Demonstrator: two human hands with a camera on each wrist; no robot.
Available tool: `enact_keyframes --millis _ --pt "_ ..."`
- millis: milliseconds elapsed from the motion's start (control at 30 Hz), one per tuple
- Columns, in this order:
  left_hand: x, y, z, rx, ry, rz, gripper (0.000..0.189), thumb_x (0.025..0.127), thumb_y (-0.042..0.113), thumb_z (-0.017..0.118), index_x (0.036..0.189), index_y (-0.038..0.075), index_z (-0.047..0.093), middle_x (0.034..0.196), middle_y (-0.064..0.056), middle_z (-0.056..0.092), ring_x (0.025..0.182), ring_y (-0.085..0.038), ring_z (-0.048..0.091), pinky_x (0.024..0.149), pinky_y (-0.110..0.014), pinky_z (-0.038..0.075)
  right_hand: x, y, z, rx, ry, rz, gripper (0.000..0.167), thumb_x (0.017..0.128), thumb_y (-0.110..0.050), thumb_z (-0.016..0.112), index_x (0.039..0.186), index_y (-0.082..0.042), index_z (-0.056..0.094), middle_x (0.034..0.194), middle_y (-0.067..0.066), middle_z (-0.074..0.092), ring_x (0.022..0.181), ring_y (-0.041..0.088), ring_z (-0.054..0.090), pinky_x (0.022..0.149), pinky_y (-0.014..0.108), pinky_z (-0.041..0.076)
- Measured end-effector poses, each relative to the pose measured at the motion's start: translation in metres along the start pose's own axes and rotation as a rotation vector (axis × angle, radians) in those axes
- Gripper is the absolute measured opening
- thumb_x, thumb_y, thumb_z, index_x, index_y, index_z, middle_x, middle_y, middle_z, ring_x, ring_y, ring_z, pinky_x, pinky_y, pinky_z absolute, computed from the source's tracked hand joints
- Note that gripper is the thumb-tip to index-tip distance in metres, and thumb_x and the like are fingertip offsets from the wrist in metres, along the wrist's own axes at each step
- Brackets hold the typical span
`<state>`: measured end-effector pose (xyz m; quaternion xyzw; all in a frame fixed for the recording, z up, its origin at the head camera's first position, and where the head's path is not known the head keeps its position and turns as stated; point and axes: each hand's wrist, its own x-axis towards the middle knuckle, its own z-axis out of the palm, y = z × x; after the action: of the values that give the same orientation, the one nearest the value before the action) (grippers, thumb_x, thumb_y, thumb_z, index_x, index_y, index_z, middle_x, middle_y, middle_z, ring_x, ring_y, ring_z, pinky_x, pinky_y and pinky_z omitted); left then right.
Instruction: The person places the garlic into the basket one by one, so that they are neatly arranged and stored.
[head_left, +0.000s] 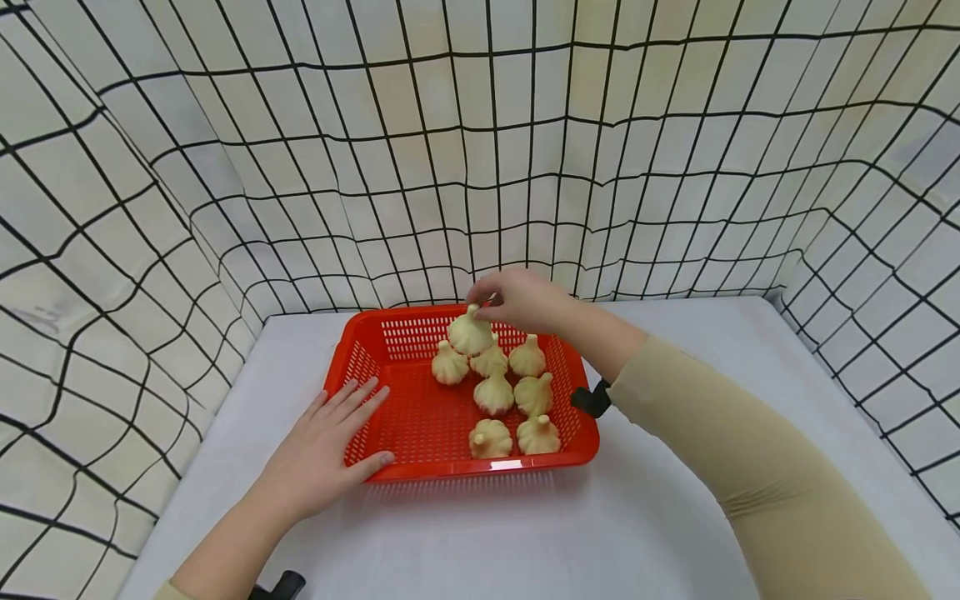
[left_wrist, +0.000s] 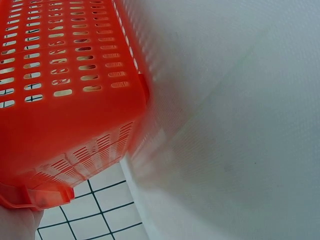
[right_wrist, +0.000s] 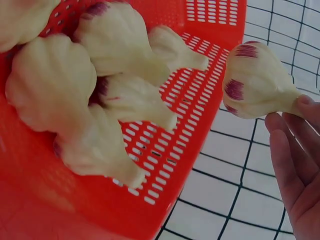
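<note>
My right hand (head_left: 521, 300) pinches a garlic bulb (head_left: 469, 333) by its stem, above the back of a red plastic basket (head_left: 420, 472). Purple streaks mark the held bulb (right_wrist: 252, 82) in the right wrist view, where the fingers (right_wrist: 282, 160) meet at its stem. Several more pale bulbs (head_left: 493, 393) lie in the basket, mostly in its middle and right side. At the basket's left front corner rests my left hand (head_left: 318, 458), fingers extended over the rim. Only a small bit of that hand (left_wrist: 20, 225) shows in the left wrist view, against the rim.
The basket stands on a white table (head_left: 525, 533). Black wire grid (head_left: 495, 150) with white sheeting behind it encloses the table at the back and both sides. A black strap piece (head_left: 592, 400) sits at the right wrist, near the basket's right rim.
</note>
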<state>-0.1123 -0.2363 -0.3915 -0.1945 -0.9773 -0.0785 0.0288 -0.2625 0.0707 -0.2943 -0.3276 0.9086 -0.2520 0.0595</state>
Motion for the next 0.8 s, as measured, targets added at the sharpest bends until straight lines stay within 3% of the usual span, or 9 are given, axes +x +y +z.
enact_keyframes --millis 167,467,800 --pt "0.000 -0.001 0.001 0.004 -0.001 0.001 0.086 0.086 0.061 0.065 0.156 0.021 0.034 0.162 -0.005 0.028 0.148 -0.036 0.023 0.119 -0.058 0.013 0.009 -0.009 0.014 -0.028 -0.064 -0.068 0.022 0.097 -0.026 0.067 0.116 -0.017 0.072 0.107 -0.006 0.069 0.096 0.009 0.063 0.081 0.027 0.052" --pt "-0.001 0.000 0.000 -0.005 -0.009 -0.012 0.087 0.086 0.062 0.064 0.156 0.021 0.034 0.161 -0.007 0.029 0.147 -0.037 0.024 0.118 -0.060 0.014 0.018 -0.019 0.039 -0.088 -0.164 -0.115 0.014 0.095 -0.023 0.068 0.108 -0.021 0.072 0.103 -0.011 0.069 0.097 0.007 0.062 0.083 0.023 0.050" --pt "0.001 0.000 0.001 -0.011 0.000 -0.010 0.086 0.086 0.060 0.066 0.156 0.022 0.033 0.161 -0.006 0.029 0.148 -0.035 0.023 0.120 -0.057 0.011 0.020 -0.019 0.058 -0.117 -0.251 -0.087 0.019 0.096 -0.022 0.068 0.113 -0.018 0.072 0.104 -0.009 0.069 0.094 0.006 0.060 0.081 0.023 0.051"
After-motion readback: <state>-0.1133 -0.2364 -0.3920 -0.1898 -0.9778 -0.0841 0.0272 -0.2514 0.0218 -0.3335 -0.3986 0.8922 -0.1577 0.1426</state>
